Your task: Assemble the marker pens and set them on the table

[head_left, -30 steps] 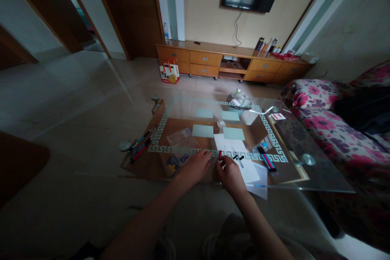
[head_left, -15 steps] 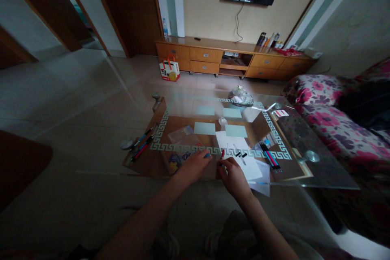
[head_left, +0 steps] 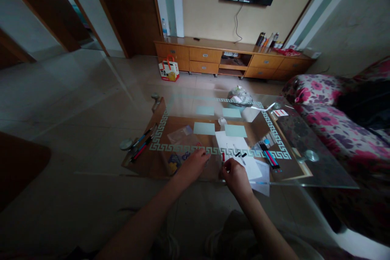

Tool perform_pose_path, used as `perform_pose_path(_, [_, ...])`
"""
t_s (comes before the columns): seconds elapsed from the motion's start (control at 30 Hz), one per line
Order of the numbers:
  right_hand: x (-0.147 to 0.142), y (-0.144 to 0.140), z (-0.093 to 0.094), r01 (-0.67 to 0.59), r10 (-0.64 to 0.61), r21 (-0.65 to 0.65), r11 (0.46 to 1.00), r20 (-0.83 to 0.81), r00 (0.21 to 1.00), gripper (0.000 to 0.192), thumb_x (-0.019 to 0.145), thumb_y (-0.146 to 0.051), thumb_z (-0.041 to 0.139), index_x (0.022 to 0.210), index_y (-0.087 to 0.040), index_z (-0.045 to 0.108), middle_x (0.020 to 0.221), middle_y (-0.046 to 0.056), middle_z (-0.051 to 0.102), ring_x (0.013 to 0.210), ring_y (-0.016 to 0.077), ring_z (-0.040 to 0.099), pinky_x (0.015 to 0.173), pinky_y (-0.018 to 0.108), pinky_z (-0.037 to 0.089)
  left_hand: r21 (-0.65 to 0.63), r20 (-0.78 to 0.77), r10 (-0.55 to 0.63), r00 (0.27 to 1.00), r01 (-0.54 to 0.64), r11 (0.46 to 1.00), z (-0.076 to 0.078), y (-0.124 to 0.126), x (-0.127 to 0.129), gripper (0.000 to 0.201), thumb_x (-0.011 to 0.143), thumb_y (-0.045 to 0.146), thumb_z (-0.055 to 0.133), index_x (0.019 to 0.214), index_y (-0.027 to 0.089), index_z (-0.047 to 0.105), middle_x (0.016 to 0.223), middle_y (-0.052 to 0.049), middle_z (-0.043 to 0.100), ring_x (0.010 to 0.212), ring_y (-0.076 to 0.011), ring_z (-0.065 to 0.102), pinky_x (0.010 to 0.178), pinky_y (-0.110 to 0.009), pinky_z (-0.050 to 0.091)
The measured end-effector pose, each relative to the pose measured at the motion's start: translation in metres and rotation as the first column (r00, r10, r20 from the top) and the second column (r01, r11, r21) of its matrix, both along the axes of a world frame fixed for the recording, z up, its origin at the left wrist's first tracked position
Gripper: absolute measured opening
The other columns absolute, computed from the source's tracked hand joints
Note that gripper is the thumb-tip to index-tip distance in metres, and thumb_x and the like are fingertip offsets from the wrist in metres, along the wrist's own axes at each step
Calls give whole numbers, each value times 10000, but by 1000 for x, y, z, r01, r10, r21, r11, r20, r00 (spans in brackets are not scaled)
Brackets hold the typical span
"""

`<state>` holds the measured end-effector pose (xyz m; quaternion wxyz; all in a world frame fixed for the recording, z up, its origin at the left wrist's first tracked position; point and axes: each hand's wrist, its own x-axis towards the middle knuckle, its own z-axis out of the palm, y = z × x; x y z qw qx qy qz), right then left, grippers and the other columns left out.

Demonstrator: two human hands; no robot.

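Dim living room, glass coffee table (head_left: 304,178) with a key-pattern border; since half a second ago we see our left hand (head_left: 192,165) drawn slightly back, the blue bit at its fingertips gone from view. Red pen (head_left: 223,156) stands upright, pinched in our closed right hand (head_left: 236,176), beside white paper (head_left: 234,146). Left hand rests loosely curled on glass, holding nothing we can see.

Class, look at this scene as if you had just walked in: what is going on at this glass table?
A person sits at a glass coffee table. The right hand pinches a red pen upright at the near edge of a white sheet of paper, where small black pen parts lie. The left hand rests flat on the glass beside it. More pens lie to the right, and pale green cards farther back.
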<state>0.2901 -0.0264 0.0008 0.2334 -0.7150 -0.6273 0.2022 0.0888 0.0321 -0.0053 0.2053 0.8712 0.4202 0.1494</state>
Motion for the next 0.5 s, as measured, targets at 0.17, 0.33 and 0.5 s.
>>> perform_pose_path(0.17, [1, -1, 3, 30, -30, -44, 999, -4, 1000, 49, 779, -154, 554, 802, -192, 575, 734, 33, 649, 656, 159, 590, 620, 244, 384, -32, 25, 47, 999, -47, 998, -4, 1, 0, 241, 947, 99, 430, 972, 187, 653, 995, -67, 592, 972, -192, 575, 895, -308, 462])
perform_pose_path(0.33, [1, -1, 2, 36, -36, -58, 998, -9, 999, 60, 781, -150, 555, 819, -190, 580, 736, 33, 652, 659, 159, 592, 622, 244, 383, -45, 54, 71, 996, -69, 997, -2, 0, 0, 264, 961, 120, 408, 1036, 191, 651, 1012, -67, 598, 968, -188, 576, 889, -301, 460])
perform_pose_path(0.5, [2, -1, -1, 41, -42, -78, 996, -17, 999, 78, 780, -152, 565, 850, -185, 575, 752, 40, 660, 679, 166, 604, 630, 247, 388, -64, 29, 64, 998, -62, 996, 2, 0, -1, 269, 956, 120, 401, 925, 183, 661, 987, -60, 601, 957, -181, 575, 873, -286, 458])
